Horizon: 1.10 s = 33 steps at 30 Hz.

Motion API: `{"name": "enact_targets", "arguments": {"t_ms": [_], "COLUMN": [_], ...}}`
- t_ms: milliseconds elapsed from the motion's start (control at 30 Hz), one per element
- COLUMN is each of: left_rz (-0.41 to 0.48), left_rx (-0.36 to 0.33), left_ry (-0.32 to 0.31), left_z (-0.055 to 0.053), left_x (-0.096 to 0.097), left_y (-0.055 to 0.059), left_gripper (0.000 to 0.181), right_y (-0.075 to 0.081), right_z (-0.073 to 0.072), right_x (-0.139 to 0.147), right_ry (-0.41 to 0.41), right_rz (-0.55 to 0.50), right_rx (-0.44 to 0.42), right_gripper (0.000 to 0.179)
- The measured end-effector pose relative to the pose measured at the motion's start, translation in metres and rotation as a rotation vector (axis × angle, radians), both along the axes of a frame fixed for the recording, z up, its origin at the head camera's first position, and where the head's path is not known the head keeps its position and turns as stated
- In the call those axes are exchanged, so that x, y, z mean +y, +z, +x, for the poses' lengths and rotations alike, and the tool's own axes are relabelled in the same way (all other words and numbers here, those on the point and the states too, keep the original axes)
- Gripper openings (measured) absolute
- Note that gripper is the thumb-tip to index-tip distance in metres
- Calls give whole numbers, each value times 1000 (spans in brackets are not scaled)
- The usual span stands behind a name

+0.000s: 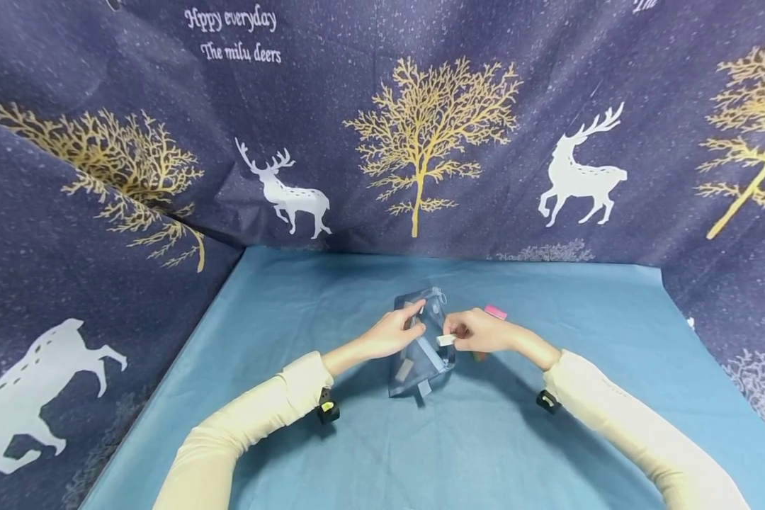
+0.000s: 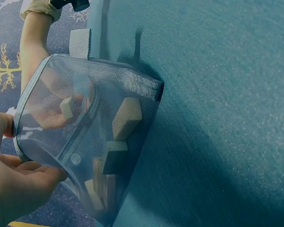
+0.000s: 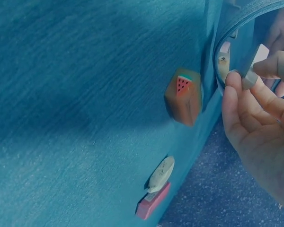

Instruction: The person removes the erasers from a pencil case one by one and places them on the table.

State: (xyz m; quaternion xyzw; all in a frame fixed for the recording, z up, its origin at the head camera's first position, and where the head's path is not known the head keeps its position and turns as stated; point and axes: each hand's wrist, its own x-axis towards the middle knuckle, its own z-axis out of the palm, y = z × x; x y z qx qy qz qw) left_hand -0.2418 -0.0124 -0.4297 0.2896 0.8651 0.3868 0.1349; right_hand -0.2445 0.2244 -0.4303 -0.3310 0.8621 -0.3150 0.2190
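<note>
A blue mesh zip pouch (image 1: 419, 367) stands on the table with its zipped mouth open. My left hand (image 1: 390, 334) grips the pouch's rim, thumb on one side and fingers on the other. At the mouth, my right hand (image 1: 486, 331) pinches a small white eraser (image 1: 445, 340) between thumb and fingertips. Through the mesh, the left wrist view shows a pale block (image 2: 128, 118), a darker block (image 2: 115, 157) and several thin pieces lying inside. Beside the pouch, the right wrist view shows an orange-brown eraser (image 3: 185, 106) with a watermelon slice on top.
Near my right hand lie a whitish oval piece (image 3: 161, 174) and a pink block (image 3: 154, 202), side by side. A blue cloth (image 1: 331, 297) covers the table. Dark fabric (image 1: 370, 212) printed with deer and trees hangs behind and along the sides.
</note>
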Motion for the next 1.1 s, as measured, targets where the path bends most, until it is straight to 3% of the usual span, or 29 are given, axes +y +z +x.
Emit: {"name": "enact_targets", "arguments": {"t_ms": [133,633,1100], "left_rz": [-14,-19,-16], "left_rx": [-4,17,5], "left_ry": [3,13,-1], "left_z": [0,1,0], "left_x": [0,0,1], "left_y": [0,0,-2], "left_gripper": [58,56,57], "right_y": [-1,-4,-4], "right_z": [0,-2,0], "right_x": [3,16,28], "right_ry": [1,-18,-8], "right_rz": [-5,-63,-35], "right_rx": [25,-53,62], "right_gripper": [11,13,14]}}
